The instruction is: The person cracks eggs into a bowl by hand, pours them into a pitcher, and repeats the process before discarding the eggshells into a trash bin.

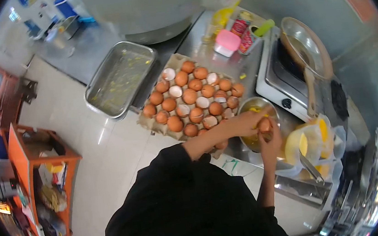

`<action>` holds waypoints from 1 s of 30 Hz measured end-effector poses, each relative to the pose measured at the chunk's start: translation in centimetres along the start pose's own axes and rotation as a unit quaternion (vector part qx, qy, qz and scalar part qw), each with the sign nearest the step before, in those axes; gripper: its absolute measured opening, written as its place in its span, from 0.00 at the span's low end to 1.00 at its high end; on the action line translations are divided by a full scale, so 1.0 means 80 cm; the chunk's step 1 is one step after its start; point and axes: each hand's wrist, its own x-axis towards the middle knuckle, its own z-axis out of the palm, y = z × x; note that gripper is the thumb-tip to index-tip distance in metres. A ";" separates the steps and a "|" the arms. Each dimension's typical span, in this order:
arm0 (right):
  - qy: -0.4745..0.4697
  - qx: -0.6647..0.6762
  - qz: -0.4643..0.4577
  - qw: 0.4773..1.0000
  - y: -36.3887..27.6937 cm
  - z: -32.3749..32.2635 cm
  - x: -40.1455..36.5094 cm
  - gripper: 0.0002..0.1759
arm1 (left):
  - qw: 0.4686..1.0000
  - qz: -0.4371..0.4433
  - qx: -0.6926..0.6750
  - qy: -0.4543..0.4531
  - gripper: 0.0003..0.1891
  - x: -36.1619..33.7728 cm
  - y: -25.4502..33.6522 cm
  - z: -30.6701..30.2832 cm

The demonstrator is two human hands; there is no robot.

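Over the metal bowl [246, 145] my two hands meet around a brown egg [265, 124]. My left hand [254, 118] reaches in from the left, its fingers closed at the top of the egg and slightly blurred. From below, my right hand [270, 142] has its fingers wrapped about the same egg. Yellow raw egg shows inside the bowl. To the left of the bowl lies a cardboard egg tray [148, 122], holding several brown eggs [189, 96] and several broken eggshells [202, 102]. My left forearm passes over the tray's near corner.
A rectangular metal pan [118, 81] with yellow bits sits beyond the tray. At right are a gas stove [273, 79], a frying pan [317, 47] and plastic jugs [295, 146] of yellow liquid. Cans [246, 40] and a pink-lidded container [227, 42] stand behind. An orange shelf [46, 158] is leftward.
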 end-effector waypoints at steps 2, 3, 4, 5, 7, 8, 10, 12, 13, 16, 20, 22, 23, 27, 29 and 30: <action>-0.013 0.163 0.049 0.985 -0.005 0.017 0.004 0.28 | 0.996 0.042 -0.021 0.078 0.43 -0.017 -0.032 0.005; -0.022 0.174 0.066 0.982 -0.014 0.025 0.010 0.28 | 0.992 0.056 -0.034 0.105 0.41 -0.035 -0.027 -0.008; -0.033 0.186 0.082 0.979 -0.026 0.036 0.018 0.28 | 0.988 0.069 -0.046 0.133 0.40 -0.055 -0.020 -0.027; -0.044 0.199 0.098 0.974 -0.041 0.051 0.028 0.27 | 0.977 0.068 -0.046 0.195 0.36 -0.074 -0.020 -0.039; -0.095 0.289 0.022 0.952 -0.095 0.084 0.057 0.27 | 0.947 0.036 -0.029 0.318 0.29 -0.114 -0.016 -0.063; -0.111 0.246 -0.039 0.962 -0.112 0.109 0.077 0.27 | 0.926 0.005 -0.012 0.378 0.25 -0.135 -0.012 -0.077; -0.128 0.172 -0.138 0.967 -0.150 0.164 0.120 0.27 | 0.876 0.002 -0.030 0.480 0.21 -0.171 -0.018 -0.098; -0.129 0.093 -0.190 0.969 -0.185 0.219 0.160 0.26 | 0.816 -0.025 -0.029 0.577 0.20 -0.209 -0.056 -0.105; -0.130 0.046 -0.204 0.969 -0.198 0.243 0.177 0.25 | 0.797 -0.042 -0.044 0.601 0.20 -0.226 -0.056 -0.109; -0.191 -0.108 -0.188 0.957 -0.205 0.307 0.208 0.27 | 0.761 -0.101 -0.035 0.639 0.18 -0.279 -0.068 -0.108; -0.177 -0.214 -0.215 0.936 -0.187 0.337 0.195 0.32 | 0.744 -0.163 -0.022 0.648 0.18 -0.322 -0.082 -0.093; -0.084 -0.194 -0.251 0.945 -0.177 0.330 0.185 0.35 | 0.749 -0.184 -0.020 0.636 0.17 -0.328 -0.085 -0.089; -0.091 -0.182 -0.238 0.950 -0.193 0.296 0.171 0.32 | 0.755 -0.194 -0.012 0.626 0.17 -0.329 -0.085 -0.090; -0.065 0.040 -0.239 0.968 -0.168 0.189 0.083 0.20 | 0.793 -0.219 0.047 0.566 0.17 -0.320 -0.085 -0.100; -0.079 0.101 -0.166 0.978 -0.143 0.141 0.005 0.09 | 0.817 -0.218 0.083 0.528 0.17 -0.309 -0.091 -0.111; -0.075 0.079 -0.132 0.985 -0.120 0.131 -0.037 0.04 | 0.827 -0.217 0.100 0.509 0.17 -0.303 -0.095 -0.117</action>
